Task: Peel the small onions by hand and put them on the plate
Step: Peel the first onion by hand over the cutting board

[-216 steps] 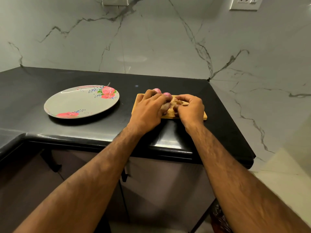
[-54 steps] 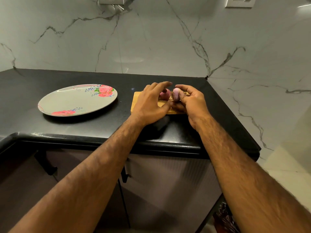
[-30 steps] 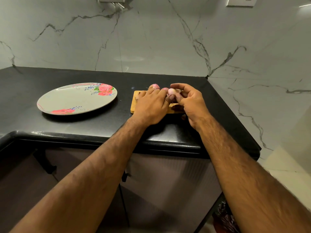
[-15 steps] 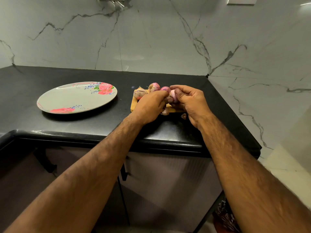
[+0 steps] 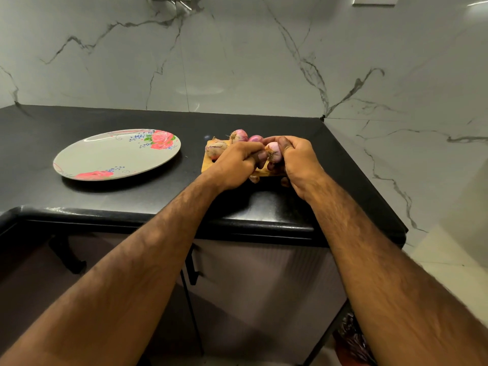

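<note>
My right hand point(image 5: 295, 159) grips a small pink onion point(image 5: 274, 151) just above the wooden board point(image 5: 207, 165). The fingers of my left hand point(image 5: 235, 162) pinch at the onion's root end. Three more small onions lie on the board behind my hands: a brownish one point(image 5: 215, 149) at the left, a pink one point(image 5: 239, 135) and another pink one point(image 5: 255, 138) partly hidden. The flowered plate point(image 5: 116, 154) lies to the left on the black counter with nothing on it.
A bit of onion skin point(image 5: 254, 178) lies at the board's near edge. The black counter point(image 5: 105, 199) ends in a rounded front edge near me and meets marble walls behind and at the right. Cabinet doors with dark handles hang below.
Both hands have lifted one onion off the board and drawn it slightly toward me. The onions behind have come into view. The plate has not moved.
</note>
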